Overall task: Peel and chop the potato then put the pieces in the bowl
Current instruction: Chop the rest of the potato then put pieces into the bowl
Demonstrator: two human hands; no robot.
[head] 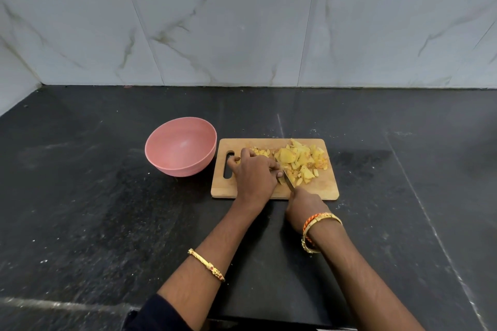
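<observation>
Lying right of left hand (255, 172) fingers (274, 168): potato pieces (301, 161), touching knife (287, 179).

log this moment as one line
step: chopping | right hand: knife | left hand: steadying potato | pieces: on board | bowl: empty

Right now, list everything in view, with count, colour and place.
bowl: one, pink, nothing in it, left of the board
cutting board: one, wooden, on the counter
potato pieces: many, yellow, heaped on the board's right half
knife: one, metal blade, on the board
counter: one, black
wall tiles: white marble, behind
left hand: on the board, gold bangle
right hand: gripping the knife, gold and orange bangles
</observation>
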